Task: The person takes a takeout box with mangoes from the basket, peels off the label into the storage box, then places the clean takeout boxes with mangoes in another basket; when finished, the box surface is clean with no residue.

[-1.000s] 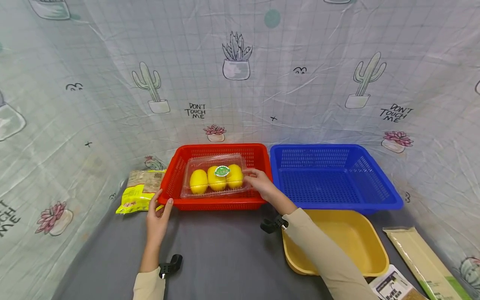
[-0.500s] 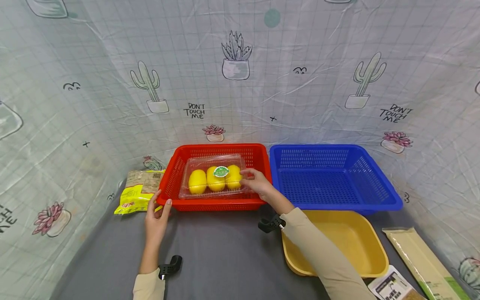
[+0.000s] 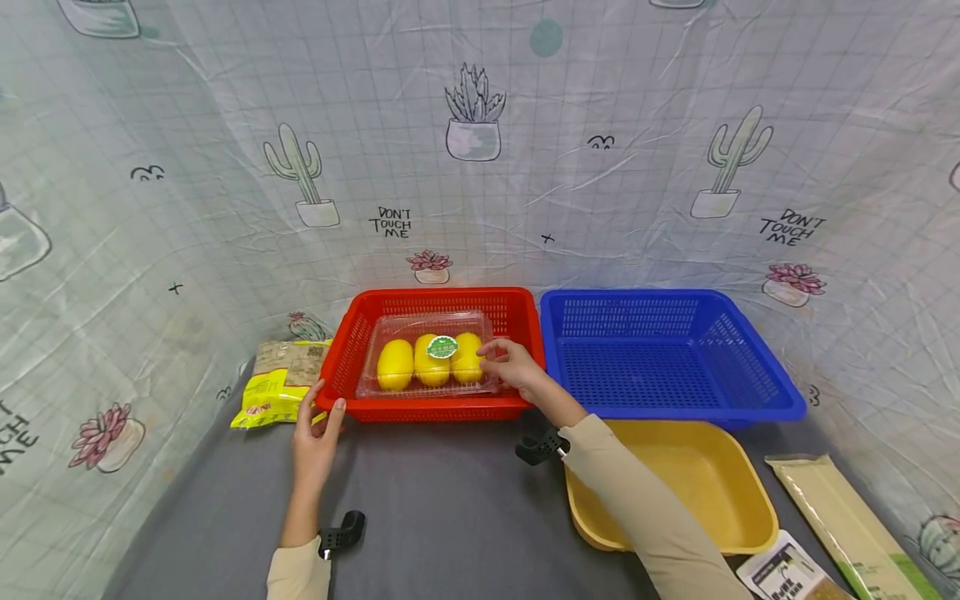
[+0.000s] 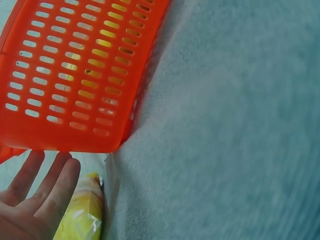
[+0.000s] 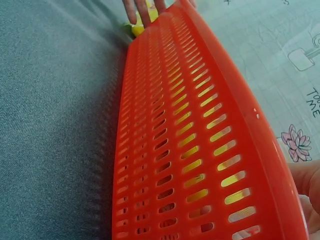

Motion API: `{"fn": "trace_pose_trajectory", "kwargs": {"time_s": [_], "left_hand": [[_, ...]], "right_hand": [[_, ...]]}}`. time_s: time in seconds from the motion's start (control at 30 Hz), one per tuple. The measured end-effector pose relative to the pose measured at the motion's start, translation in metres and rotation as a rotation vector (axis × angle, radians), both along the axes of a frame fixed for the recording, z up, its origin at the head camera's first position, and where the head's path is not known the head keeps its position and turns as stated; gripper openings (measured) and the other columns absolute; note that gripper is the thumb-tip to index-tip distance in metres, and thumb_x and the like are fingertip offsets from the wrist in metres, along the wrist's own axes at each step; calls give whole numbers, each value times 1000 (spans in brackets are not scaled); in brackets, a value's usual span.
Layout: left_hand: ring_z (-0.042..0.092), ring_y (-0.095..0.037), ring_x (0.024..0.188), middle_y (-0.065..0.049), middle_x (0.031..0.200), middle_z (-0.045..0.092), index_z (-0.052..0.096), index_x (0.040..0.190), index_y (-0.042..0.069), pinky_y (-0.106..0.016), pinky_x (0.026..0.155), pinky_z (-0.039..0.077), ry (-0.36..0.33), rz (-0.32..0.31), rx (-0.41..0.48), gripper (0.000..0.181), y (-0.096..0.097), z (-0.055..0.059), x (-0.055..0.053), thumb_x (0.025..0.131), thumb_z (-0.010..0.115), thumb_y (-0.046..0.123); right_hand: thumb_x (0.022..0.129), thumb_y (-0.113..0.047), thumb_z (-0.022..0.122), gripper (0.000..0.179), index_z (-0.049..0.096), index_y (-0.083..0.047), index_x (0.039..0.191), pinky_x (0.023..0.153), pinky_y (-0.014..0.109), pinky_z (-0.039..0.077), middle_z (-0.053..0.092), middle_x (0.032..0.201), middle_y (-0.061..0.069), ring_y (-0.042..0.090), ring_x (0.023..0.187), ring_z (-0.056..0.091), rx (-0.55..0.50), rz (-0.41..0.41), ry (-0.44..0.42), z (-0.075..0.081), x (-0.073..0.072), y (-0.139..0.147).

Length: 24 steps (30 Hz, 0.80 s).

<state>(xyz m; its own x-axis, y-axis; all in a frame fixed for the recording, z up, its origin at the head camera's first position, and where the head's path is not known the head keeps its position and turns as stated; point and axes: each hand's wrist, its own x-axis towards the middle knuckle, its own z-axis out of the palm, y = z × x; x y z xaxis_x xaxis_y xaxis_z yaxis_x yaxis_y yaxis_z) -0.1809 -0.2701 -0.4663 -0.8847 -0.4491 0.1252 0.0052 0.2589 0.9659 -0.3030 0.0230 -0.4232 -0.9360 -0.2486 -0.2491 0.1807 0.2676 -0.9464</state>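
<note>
Box (image 3: 414, 343) with three yellow fruits (image 3: 394, 367) is inside the red basket (image 3: 442, 408). Your right hand (image 3: 517, 371) is at the box's right end, fingers slightly bent, thumb and forefinger apart; can't tell if they pinch it. Your left hand (image 3: 315, 442) is at the basket's near left corner, fingers extended, touching it. Bag (image 3: 281, 383) just left of that basket, blue basket (image 3: 630, 367) just right, yellow tray (image 3: 686, 483) partly under your right sleeve (image 3: 637, 492).

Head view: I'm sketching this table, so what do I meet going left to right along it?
Yellow-and-brown bag, red basket with the clear fruit box inside, blue basket, pale flat packet.
</note>
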Motion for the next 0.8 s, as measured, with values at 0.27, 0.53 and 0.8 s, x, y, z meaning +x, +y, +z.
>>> {"fn": "trace_pose_trajectory", "kwargs": {"time_s": [0.27, 0.53, 0.8], "left_hand": [[60, -41, 105, -18, 135, 49, 38, 149, 21, -7, 69, 49, 11, 9, -37, 59, -11, -22, -10, 96, 61, 33], [59, -44, 106, -20, 138, 47, 38, 149, 21, -6, 68, 48, 14, 11, -31, 59, -12, -21, -8, 96, 61, 35], [59, -43, 106, -20, 139, 46, 36, 150, 22, -5, 69, 47, 6, 7, -28, 61, -11, -21, -8, 96, 61, 36]], "right_hand": [[96, -10, 58, 36, 59, -9, 132, 55, 24, 53, 59, 105, 17, 17, 56, 50, 13, 38, 1, 1, 1, 0], [97, -11, 57, 31, 59, -6, 128, 50, 21, 47, 62, 100, 22, 16, 51, 49, 9, 47, 8, 2, 2, 0], [97, -8, 55, 29, 59, -4, 125, 51, 22, 49, 59, 101, 22, 17, 53, 50, 14, 40, 21, 3, 5, -1]]}}
